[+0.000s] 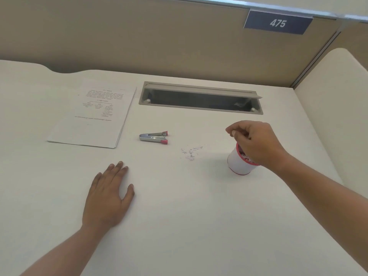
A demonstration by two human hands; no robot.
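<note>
We record a paper stack toward the far left corner of the table. The left hand lies flat, fingers straight, nearer the left edge. A stapler lies mid-table, with loose staples just right of it. Toward the right edge stands the cup. The right hand hovers over its rim, fingertips curled together; we cannot tell whether they pinch anything.
</note>
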